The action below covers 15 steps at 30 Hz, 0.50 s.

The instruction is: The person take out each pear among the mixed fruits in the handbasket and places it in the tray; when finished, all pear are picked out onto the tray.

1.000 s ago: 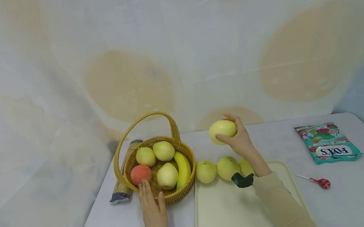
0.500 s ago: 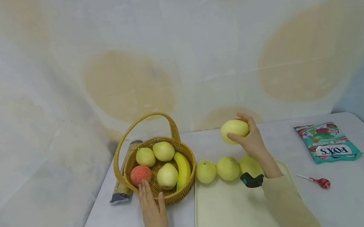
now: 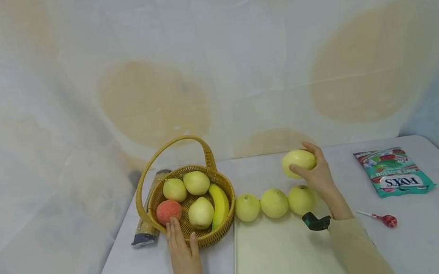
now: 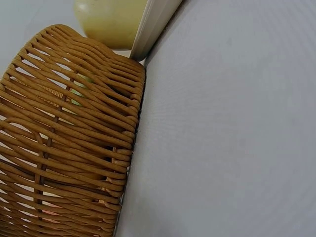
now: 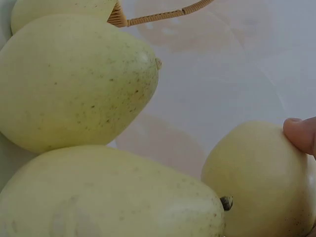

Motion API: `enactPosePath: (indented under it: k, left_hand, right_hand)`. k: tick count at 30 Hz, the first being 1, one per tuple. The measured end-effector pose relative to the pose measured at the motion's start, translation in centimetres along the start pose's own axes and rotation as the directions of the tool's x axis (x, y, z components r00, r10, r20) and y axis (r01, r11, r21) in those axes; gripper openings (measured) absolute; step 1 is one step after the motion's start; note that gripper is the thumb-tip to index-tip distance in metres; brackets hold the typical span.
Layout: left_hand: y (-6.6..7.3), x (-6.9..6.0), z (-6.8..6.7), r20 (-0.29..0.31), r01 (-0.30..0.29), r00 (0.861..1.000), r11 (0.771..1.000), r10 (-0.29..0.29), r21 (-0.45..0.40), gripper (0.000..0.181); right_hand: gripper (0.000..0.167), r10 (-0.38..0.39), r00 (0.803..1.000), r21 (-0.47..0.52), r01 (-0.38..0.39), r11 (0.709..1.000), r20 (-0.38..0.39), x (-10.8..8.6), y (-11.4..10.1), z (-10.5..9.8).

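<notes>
In the head view my right hand [image 3: 315, 172] holds a pale yellow-green melon [image 3: 297, 163] in the air, thumb in front and fingers behind. Below it, three similar melons [image 3: 274, 203] line the far end of a cream tray [image 3: 281, 256]. The right wrist view shows the held melon [image 5: 256, 177] at the right, with the stem end of a row melon [image 5: 113, 192] in front of it. My left hand [image 3: 185, 260] has its fingers straight against the near rim of a wicker basket [image 3: 214, 239]; the left wrist view shows only the basket's side [image 4: 74, 138].
The basket holds a red fruit [image 3: 168, 211], a banana [image 3: 219, 206] and several pale round fruits [image 3: 201, 212]; its handle arches high. A long package [image 3: 145, 230] lies left of it. On the right are a Fox's candy bag [image 3: 395, 172] and a lollipop [image 3: 383, 219].
My right hand has carried the melon to the right and slightly lower, uncovering the rightmost melon of the row. The left hand has stayed at the basket rim.
</notes>
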<state>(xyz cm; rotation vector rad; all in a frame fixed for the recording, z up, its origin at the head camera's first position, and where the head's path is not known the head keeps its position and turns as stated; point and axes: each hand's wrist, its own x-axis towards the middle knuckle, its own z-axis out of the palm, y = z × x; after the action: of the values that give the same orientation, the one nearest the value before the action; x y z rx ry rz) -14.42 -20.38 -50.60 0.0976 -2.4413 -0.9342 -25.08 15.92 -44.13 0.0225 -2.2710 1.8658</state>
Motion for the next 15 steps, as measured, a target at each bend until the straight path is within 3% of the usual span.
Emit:
enactPosePath:
  k: [7,15]
  left_hand:
    - [0.0,0.1,0.1,-0.009,-0.01,1.0,1.0,0.01,-0.003,0.066]
    - [0.0,0.0,0.2,-0.017,-0.016,1.0,1.0,0.016,0.004,0.066]
  right_hand:
    - [0.079,0.02,0.999,-0.028,-0.021,0.999,-0.026,-0.4,0.9,-1.4]
    - [0.084,0.095,0.994,-0.042,-0.097,0.994,-0.062,-1.1,2.0,-3.2]
